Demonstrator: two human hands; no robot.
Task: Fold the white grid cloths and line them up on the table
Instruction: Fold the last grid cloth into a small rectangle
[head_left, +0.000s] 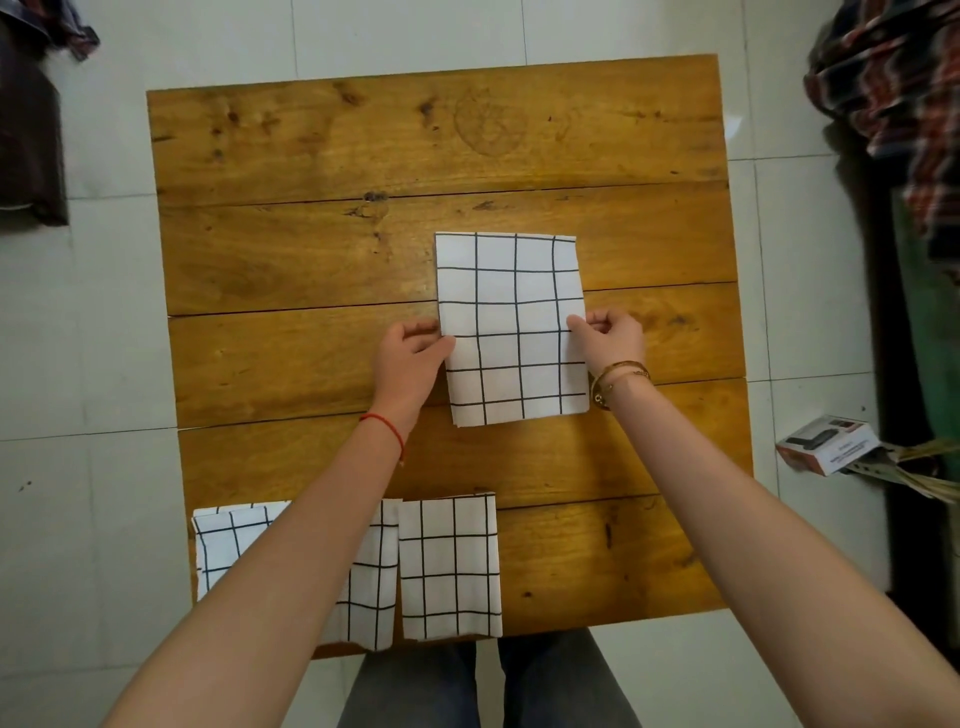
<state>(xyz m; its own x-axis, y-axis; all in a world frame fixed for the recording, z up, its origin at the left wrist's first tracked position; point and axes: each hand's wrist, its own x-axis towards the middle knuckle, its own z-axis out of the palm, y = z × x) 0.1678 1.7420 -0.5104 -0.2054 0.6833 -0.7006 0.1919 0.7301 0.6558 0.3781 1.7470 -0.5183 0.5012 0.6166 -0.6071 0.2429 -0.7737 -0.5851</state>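
Three folded grid cloths sit at the near edge of the wooden counter (311, 156): the left one (228, 540) and middle one (371, 587) partly hidden under the left forearm, the right one (449, 569) in plain sight, all side by side and pretty much touching. Further out, around the middle of the counter, lies a fourth folded cloth (511, 327), long side running away from the person. Left hand (410, 358) has its curled fingers pinching the cloth's left edge, right hand (610, 338) pinches the right edge the same way. Red string on the left wrist, bangles on the right. Off the counter, a small box (826, 444) sits on the tiled floor (93, 322) to the right, with plaid clothes (904, 104) piled beyond it
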